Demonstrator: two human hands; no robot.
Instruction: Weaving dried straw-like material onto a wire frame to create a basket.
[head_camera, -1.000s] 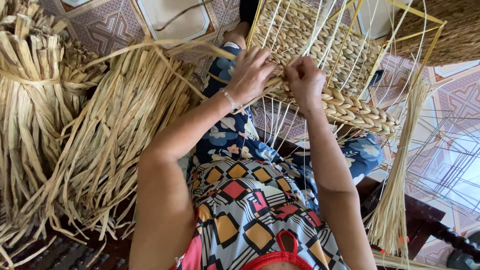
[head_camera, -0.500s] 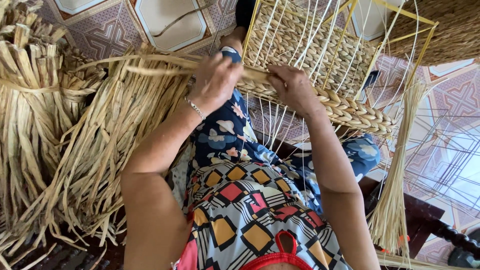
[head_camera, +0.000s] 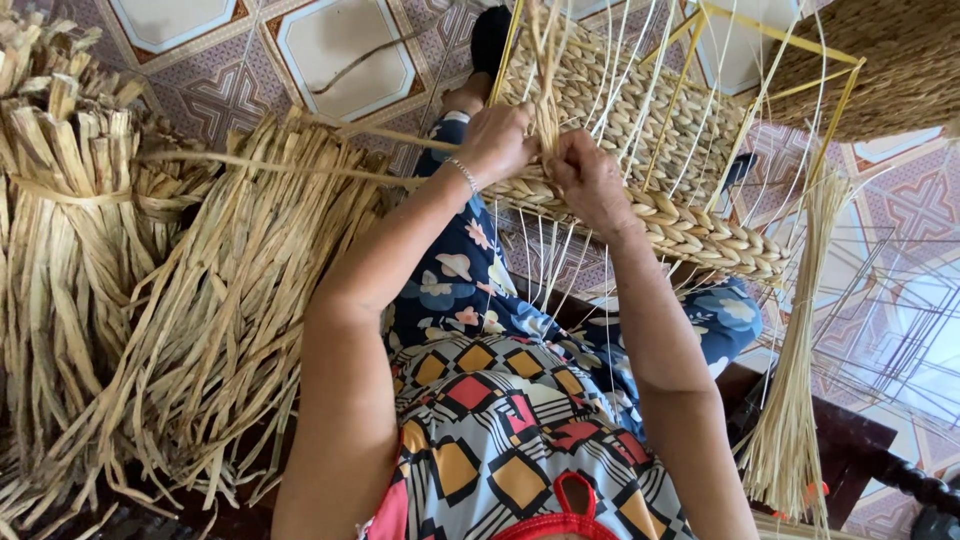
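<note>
A half-woven straw basket (head_camera: 640, 110) on a yellow wire frame (head_camera: 790, 35) rests against my knees, its thick braided rim (head_camera: 700, 235) nearest me. My left hand (head_camera: 497, 140) pinches a long dried straw strand (head_camera: 270, 165) that trails off to the left, right at the basket's near corner. My right hand (head_camera: 588, 180) grips upright straw strands (head_camera: 545, 70) at the braid, touching my left hand. A thin bracelet (head_camera: 463, 172) sits on my left wrist.
Bundles of dried straw (head_camera: 70, 220) and a loose fan of strands (head_camera: 230, 320) lie at my left. A slim straw bunch (head_camera: 795, 400) hangs at the right beside bare wire frames (head_camera: 900, 320). Another woven basket (head_camera: 890, 60) sits top right. The floor is patterned tile (head_camera: 330, 50).
Both hands have come together at the basket's near corner. The left hand moved back right from the straw pile, drawing a long strand with it. The right hand now grips upright strands.
</note>
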